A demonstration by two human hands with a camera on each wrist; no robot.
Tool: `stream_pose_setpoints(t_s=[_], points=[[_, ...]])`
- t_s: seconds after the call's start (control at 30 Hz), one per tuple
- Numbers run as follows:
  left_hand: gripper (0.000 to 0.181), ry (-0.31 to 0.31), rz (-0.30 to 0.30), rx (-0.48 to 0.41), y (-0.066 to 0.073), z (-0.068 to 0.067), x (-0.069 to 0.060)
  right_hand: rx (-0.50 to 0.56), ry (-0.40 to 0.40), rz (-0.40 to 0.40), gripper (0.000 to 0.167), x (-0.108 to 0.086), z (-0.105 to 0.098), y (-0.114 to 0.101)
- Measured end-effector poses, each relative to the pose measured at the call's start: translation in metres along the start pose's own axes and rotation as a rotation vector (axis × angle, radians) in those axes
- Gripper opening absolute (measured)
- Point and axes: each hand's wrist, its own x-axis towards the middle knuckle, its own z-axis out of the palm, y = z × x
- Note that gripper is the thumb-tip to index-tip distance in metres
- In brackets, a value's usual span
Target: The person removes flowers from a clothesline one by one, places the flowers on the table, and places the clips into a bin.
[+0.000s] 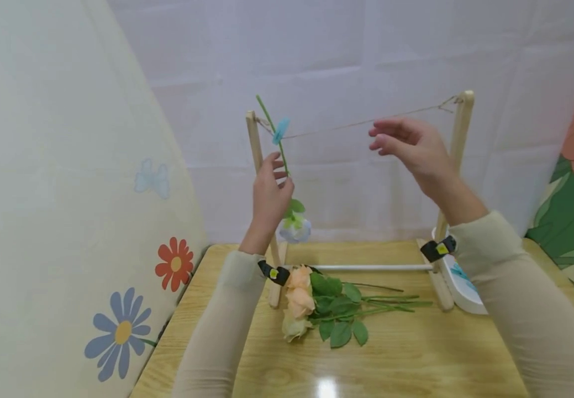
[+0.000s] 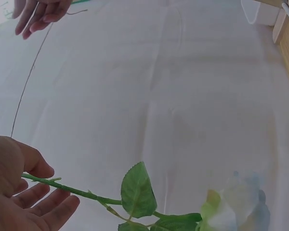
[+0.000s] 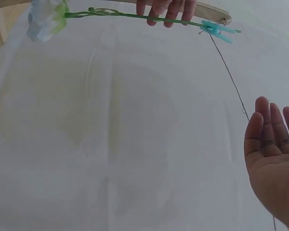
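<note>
An artificial flower [image 1: 295, 229] with a pale blue-white bloom hangs head down near the left post. A blue clothespin [image 1: 280, 131] clips its green stem to the thin string [image 1: 346, 127]. My left hand [image 1: 273, 188] is at the stem, its fingers loosely bent and parted. In the left wrist view the stem [image 2: 84, 194] passes between thumb and fingers without a tight grip. My right hand [image 1: 416, 149] is raised beside the string toward the right post, fingers relaxed and apart, holding nothing.
Wooden posts [image 1: 461, 130] carry the string, joined low down by a white rod [image 1: 371, 267]. Peach and cream roses [image 1: 300, 298] with leafy stems lie on the wooden table [image 1: 391, 359]. A white tray [image 1: 465, 298] with blue pieces sits behind my right forearm.
</note>
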Motion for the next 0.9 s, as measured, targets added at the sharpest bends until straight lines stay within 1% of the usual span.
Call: stream_pose_setpoints(t_s=[0.07, 0.2, 0.33, 0.4, 0.57, 0.63, 0.73, 0.9], points=[[0.054, -0.003, -0.008, -0.019, 0.000, 0.002, 0.002, 0.015, 0.002, 0.013, 0.023, 0.006, 0.005, 0.003], [0.053, 0.013, -0.027, -0.045, -0.001, 0.005, 0.004, -0.046, 0.002, 0.054, 0.025, 0.016, 0.014, 0.008], [0.050, 0.032, -0.027, -0.066, -0.003, 0.006, 0.007, -0.087, -0.005, 0.090, 0.029, 0.026, 0.024, 0.009], [0.047, 0.038, -0.026, -0.076, -0.004, 0.007, 0.008, -0.066, 0.000, 0.099, 0.030, 0.031, 0.029, 0.010], [0.043, 0.042, -0.030, -0.091, -0.005, 0.007, 0.006, 0.053, 0.028, 0.128, 0.026, 0.042, 0.043, 0.015], [0.043, 0.040, -0.026, -0.093, -0.006, 0.007, 0.005, 0.085, 0.039, 0.140, 0.025, 0.045, 0.049, 0.017], [0.042, 0.043, -0.010, -0.096, -0.007, 0.007, 0.004, 0.089, 0.050, 0.151, 0.027, 0.048, 0.058, 0.017], [0.042, 0.062, 0.006, -0.106, -0.008, 0.005, 0.006, 0.064, 0.053, 0.150, 0.031, 0.055, 0.072, 0.017]])
